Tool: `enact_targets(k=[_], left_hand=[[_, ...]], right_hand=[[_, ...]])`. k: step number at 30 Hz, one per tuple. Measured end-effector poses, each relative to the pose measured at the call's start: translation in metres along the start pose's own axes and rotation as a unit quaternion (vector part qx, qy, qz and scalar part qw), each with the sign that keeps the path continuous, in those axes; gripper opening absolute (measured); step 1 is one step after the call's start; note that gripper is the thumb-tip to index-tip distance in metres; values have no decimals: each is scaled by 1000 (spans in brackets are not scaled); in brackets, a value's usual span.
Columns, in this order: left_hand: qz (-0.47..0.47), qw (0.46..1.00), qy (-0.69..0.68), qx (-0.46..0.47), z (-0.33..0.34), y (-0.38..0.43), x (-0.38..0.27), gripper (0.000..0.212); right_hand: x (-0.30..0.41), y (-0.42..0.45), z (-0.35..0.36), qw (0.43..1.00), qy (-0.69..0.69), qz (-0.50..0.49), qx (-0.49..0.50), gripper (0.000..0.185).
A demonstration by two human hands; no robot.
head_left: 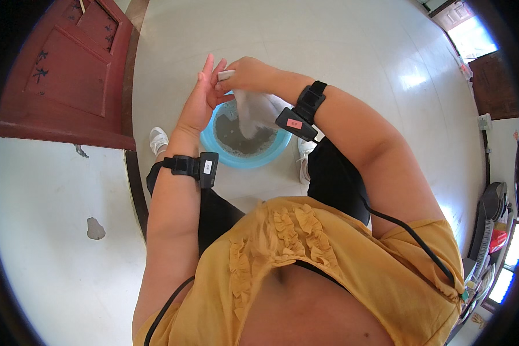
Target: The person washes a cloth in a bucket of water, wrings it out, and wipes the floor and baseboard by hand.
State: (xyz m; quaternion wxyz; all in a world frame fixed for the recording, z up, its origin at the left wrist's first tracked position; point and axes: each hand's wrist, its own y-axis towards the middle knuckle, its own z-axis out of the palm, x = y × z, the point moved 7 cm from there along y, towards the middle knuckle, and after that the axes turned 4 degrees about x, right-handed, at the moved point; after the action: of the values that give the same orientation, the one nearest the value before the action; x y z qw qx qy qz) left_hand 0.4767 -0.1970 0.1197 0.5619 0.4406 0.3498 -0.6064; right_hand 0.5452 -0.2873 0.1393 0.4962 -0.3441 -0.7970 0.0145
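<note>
A light blue plastic basin (248, 163) with greyish, foamy water stands on the floor between my feet. Over its far rim my right hand (251, 74) grips a wet whitish cloth (259, 111), which hangs down to the water. A small pale piece (226, 75) sticks out from between the right fingers; whether it is a fold of the same cloth, I cannot tell. My left hand (206, 93) is beside the right one, palm towards it, with its fingers spread. Its lower fingers reach near the cloth, and part of them is hidden.
Pale glossy floor tiles (350, 39) surround the basin. A red wooden door (69, 73) and a chipped white wall (60, 194) are close on the left. White shoes (158, 138) flank the basin. Cables run from the black wrist devices (310, 104) along both arms. Furniture lines the far right.
</note>
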Motion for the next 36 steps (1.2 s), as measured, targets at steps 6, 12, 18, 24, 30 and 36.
enact_targets(k=[6, 12, 18, 24, 30, 36], left_hand=[[-11, 1000, 18, -9, -2, -2, -1, 71], [-40, 995, -13, -86, -18, -6, -7, 73], [-57, 979, -41, -192, -39, -11, -8, 70], [8, 983, -124, -137, -24, -6, -15, 66], [30, 981, -186, -53, -12, -3, -17, 65], [35, 982, -169, -71, -18, -5, -15, 62]], right_hand=[[-11, 8, -16, 995, 12, -21, -96, 39], [-20, -7, -50, 990, 51, -2, -128, 42], [-35, -17, -73, 985, 93, 11, -147, 40], [-39, -7, -52, 995, 32, -1, -91, 41], [-28, 0, -8, 988, 150, -32, 6, 44], [-17, -5, 5, 968, 250, -4, 24, 35]])
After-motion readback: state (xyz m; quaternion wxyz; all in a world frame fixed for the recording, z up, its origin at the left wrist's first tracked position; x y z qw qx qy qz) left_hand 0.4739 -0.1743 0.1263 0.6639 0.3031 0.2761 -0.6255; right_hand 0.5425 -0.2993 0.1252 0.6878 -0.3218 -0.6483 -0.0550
